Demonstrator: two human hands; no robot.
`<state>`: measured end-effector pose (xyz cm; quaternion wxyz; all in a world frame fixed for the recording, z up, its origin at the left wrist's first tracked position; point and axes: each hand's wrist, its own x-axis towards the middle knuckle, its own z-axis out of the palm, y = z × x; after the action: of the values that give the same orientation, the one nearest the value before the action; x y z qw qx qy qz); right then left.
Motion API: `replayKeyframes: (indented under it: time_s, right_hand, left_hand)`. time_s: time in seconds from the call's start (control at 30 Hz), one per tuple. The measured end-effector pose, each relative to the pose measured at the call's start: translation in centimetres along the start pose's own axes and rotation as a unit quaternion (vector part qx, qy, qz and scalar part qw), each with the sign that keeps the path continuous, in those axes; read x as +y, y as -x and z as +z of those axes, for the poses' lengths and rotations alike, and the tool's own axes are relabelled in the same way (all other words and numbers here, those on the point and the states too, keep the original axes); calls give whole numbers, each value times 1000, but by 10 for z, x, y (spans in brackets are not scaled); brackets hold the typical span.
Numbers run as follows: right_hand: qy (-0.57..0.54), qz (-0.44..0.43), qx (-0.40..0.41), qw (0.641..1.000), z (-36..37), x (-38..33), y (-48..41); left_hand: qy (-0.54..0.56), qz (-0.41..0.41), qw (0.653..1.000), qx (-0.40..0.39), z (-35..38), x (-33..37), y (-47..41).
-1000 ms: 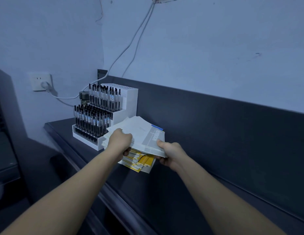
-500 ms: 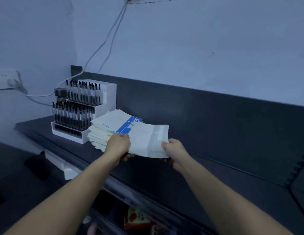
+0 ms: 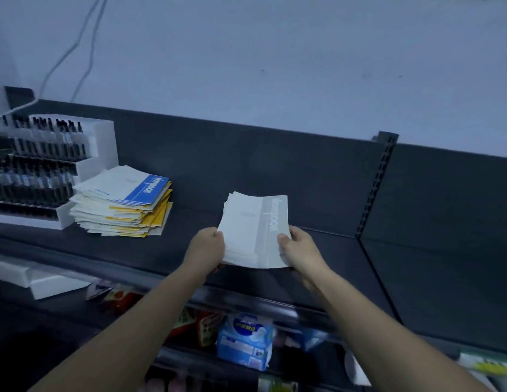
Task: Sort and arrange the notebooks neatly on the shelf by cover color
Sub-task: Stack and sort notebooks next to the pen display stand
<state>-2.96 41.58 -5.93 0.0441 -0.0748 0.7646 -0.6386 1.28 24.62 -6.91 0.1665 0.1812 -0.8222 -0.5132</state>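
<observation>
A pale wall [image 3: 275, 66] fills the upper part of the view, and below it runs a dark shelf [image 3: 190, 222] with a dark back panel, split on the right by a slotted upright [image 3: 376, 182]. At the shelf's left end stands a white tiered pen display [image 3: 42, 171] filled with dark pens. Just beside it, touching its right side, lies an untidy stack of notebooks [image 3: 125, 207]: a blue-banded cover on top and yellow-banded ones below. On a lower shelf sits a blue packet [image 3: 243, 343] among other goods too blurred to name. Well to the right of the stack, over the middle of the shelf, is a small bundle of grey-banded notebooks [image 3: 252, 230]. The left hand [image 3: 208, 246] grips its left edge and the right hand [image 3: 299, 247] its right corner, thumb on top. Whether the bundle touches the shelf cannot be told.
</observation>
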Motion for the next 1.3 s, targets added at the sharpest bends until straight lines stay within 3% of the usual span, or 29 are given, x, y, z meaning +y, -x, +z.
replayKeyframes:
  time_s: [0.27, 0.67, 1.0, 1.3]
  right_hand:
    - [36, 3, 74, 997, -116, 25, 31]
    - [116, 13, 131, 985, -321, 65, 72]
    - [144, 65, 187, 970, -449, 95, 70]
    - [231, 109, 259, 931, -536, 124, 41]
  left_hand:
    - [17, 68, 994, -78, 103, 32, 37]
    - [14, 88, 984, -152, 280, 109, 120]
    - [-43, 104, 964, -243, 402, 169, 148]
    - [-111, 126, 937, -306, 504, 205, 148]
